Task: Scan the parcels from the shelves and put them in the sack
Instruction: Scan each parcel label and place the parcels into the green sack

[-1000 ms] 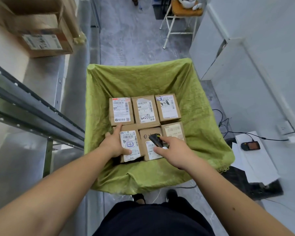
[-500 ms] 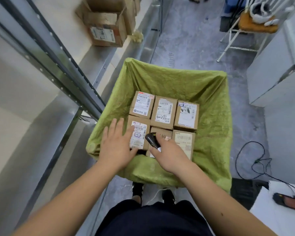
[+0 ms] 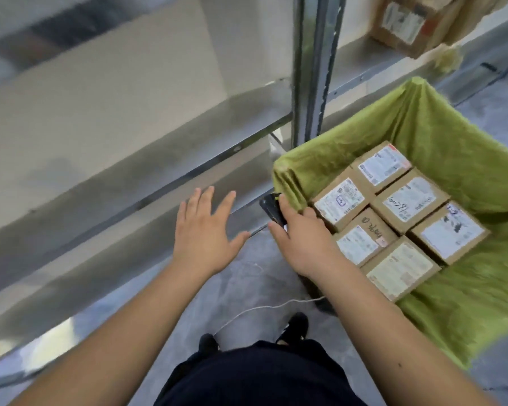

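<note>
Left hand (image 3: 206,232) now off parcels (image 3: 393,218), fingers (image 3: 206,200) spread.

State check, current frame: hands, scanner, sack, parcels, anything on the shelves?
left hand: open, fingers spread, holds nothing
right hand: grips the scanner
scanner: held, outside the sack
sack: mouth open
parcels in sack: six, labels up, packed side by side
box on shelf: blurred, untouched

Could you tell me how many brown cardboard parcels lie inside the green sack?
6, in two rows of three in the green fabric sack; more may be hidden underneath.
</note>
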The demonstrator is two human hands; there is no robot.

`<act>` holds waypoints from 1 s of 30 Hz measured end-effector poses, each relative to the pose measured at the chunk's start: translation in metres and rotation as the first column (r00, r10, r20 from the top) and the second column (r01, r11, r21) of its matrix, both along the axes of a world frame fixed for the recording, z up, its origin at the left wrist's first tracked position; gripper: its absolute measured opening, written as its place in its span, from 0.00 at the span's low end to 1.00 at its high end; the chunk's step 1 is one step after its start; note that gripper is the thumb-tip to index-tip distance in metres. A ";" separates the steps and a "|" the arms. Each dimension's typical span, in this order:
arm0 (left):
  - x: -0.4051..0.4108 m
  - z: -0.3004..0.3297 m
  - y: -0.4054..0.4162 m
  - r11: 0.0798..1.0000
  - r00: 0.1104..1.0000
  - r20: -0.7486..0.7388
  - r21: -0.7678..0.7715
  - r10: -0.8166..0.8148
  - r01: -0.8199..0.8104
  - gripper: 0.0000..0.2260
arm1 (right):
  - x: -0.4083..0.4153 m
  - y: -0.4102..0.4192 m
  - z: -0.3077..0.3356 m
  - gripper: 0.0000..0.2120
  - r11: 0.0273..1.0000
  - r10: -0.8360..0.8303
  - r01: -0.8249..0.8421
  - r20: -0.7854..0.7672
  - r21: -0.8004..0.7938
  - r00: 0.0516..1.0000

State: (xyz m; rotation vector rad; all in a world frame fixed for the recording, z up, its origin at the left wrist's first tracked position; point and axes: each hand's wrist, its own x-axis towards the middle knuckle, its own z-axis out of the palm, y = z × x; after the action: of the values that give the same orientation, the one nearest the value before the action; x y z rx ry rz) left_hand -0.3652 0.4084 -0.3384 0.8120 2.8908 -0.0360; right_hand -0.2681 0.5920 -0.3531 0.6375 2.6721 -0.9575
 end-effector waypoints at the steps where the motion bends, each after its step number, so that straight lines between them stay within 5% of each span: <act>1: 0.003 0.001 -0.017 0.999 0.999 -0.001 0.003 0.050 -0.050 0.39 | -0.006 -0.014 0.002 0.33 0.999 0.054 -0.054 -0.015 0.006 0.998; 15: 0.074 0.029 -0.356 0.816 0.824 -0.041 0.173 0.566 -0.552 0.40 | -0.036 -0.305 0.063 0.27 0.809 0.585 -0.563 -0.140 0.171 0.799; 21: 0.108 0.086 -0.510 0.773 0.749 -0.201 0.236 0.631 -0.589 0.40 | -0.033 -0.436 0.119 0.25 0.695 0.719 -0.675 -0.239 0.250 0.652; 30: 0.126 0.179 -0.633 0.743 0.671 -0.325 0.365 0.666 -0.561 0.39 | -0.044 -0.560 0.212 0.20 0.612 0.787 -0.693 -0.381 0.382 0.485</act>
State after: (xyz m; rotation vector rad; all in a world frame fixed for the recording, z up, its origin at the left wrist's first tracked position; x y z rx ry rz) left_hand -0.2388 -0.2241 -0.1596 -0.2670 3.4848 0.2338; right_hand -0.3124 0.0322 -0.1408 -0.9058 2.9826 -0.6609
